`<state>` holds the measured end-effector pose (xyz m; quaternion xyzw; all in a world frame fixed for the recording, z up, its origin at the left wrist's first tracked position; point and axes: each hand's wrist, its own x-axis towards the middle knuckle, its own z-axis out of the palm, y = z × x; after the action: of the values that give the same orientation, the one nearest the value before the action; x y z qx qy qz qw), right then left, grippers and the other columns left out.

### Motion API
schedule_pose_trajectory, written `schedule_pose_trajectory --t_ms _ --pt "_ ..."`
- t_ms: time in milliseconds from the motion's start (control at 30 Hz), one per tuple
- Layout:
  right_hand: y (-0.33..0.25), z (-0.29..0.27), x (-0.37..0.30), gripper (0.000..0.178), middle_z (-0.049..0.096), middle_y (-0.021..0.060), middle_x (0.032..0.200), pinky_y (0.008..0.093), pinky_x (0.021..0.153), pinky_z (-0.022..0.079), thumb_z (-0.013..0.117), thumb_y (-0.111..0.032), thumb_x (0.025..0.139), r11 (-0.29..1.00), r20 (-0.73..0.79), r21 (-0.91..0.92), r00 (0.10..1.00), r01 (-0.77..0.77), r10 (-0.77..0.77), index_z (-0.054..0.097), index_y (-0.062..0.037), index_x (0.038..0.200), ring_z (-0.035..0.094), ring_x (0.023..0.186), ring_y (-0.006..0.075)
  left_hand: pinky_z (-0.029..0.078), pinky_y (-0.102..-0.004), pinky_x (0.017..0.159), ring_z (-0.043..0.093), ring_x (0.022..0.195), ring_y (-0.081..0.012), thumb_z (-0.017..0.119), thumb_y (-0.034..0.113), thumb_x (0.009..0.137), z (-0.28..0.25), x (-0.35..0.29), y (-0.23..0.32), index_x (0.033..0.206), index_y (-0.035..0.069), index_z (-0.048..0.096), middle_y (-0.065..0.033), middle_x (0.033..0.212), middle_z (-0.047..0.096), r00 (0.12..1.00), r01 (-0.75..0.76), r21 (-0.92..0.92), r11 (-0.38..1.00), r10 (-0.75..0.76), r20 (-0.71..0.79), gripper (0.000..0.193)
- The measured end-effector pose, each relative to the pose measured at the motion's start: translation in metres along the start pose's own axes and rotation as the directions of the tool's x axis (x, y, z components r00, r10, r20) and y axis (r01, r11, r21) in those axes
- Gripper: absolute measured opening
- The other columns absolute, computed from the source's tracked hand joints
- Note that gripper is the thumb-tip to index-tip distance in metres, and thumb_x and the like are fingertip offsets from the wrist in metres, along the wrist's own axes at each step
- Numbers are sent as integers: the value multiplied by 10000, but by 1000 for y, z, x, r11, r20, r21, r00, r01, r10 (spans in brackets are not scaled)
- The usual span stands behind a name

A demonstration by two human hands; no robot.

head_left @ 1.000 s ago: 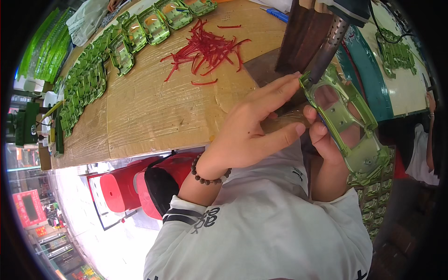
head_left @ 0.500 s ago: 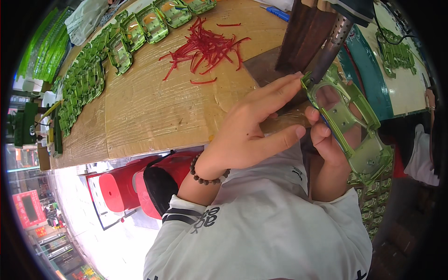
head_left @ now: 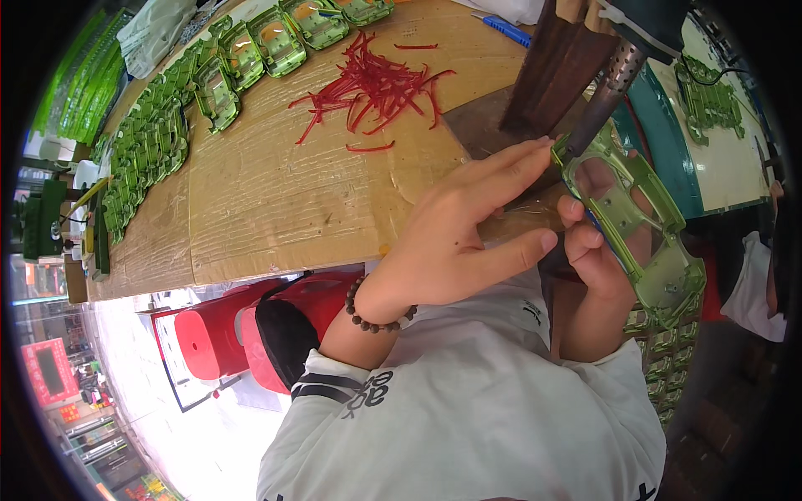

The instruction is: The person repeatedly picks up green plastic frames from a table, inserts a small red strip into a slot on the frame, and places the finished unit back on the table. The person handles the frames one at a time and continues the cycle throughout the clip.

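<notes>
The green frame (head_left: 620, 209) is held in the air, tilted, off the right end of the worktop (head_left: 276, 192). The right hand (head_left: 595, 250) grips it by its near long side, presumably leaving the upper end accessible to the tool with a perforated barrel (head_left: 618, 79); whether the tip makes contact cannot be determined. The left hand (head_left: 476, 225) is unclenched, fingers extended, fingertips at that upper end, seemingly to steady it.

Red strips (head_left: 376, 83) lie heaped inward from the far edge; green frames in rows (head_left: 276, 46) line the far and left edges, apparently leaving the middle free. Bare surface extends from the heap to the near edge. Rightward room is tighter: the rusty metal column (head_left: 547, 67) stands near the fingertips.
</notes>
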<state>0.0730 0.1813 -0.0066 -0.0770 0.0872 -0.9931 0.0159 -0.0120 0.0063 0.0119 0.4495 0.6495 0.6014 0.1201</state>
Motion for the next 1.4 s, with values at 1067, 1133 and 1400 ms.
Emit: schedule_pose_trajectory --t_ms 1067,1133,1400 --pt "-285 -35 52 268 571 257 845 461 686 420 523 -184 707 -905 371 -89 829 -416 -418 578 34 854 544 804 422 437 -246 794 521 963 -119 516 31 844 -2 -10 -3 1189 -1 473 -61 1157 510 935 107 -439 892 -241 -262 349" --pt "-303 -43 54 252 592 234 911 451 741 445 550 -171 710 -864 359 -55 797 -500 -485 610 -3 888 560 877 394 437 -249 796 531 959 -120 512 35 850 -4 -16 1 1171 6 491 -55 1135 529 929 125 -400 908 -248 -275 323" --pt "-269 -16 17 408 613 196 947 413 756 449 554 -357 824 -739 505 42 653 -672 -565 563 -5 1030 577 876 353 472 -339 683 596 816 -228 596 213 783 -106 -25 16 988 21 604 -123 972 614 832 277 547 790 87 -547 281"
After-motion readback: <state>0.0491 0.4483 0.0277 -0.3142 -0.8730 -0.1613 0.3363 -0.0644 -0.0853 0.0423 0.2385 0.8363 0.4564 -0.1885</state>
